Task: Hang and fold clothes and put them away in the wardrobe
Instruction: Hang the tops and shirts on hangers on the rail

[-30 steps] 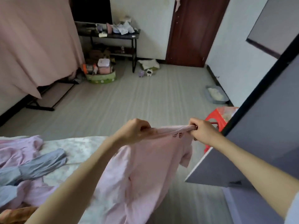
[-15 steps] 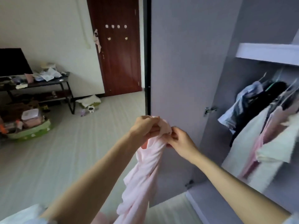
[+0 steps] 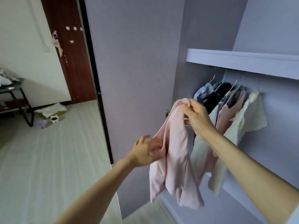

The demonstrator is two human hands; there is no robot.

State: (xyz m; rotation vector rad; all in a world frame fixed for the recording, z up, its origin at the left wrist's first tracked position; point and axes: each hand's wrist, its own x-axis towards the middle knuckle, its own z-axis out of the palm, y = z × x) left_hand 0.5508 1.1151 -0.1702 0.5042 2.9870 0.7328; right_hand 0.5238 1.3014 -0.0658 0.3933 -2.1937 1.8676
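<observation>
While the wardrobe (image 3: pixel 210 38) stands open, one pink garment (image 3: pixel 174 152) is held up before it, bunched at the top in the curled right hand (image 3: pixel 196 118). The left hand (image 3: pixel 145 151) is laid against its lower edge, fingers spread. About five hangers (image 3: pixel 233 85) with clothes are counted under the shelf (image 3: pixel 242 59). Open floor (image 3: pixel 56 151) is seen left of the door (image 3: pixel 137 78).

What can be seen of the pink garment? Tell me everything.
The pink garment looks like soft, thin, pale pink fabric, bunched and hanging in long limp folds in front of the open wardrobe. The right hand grips its gathered top; the left hand touches its left edge lower down. Its shape is unclear, and no hanger shows in it.
</observation>
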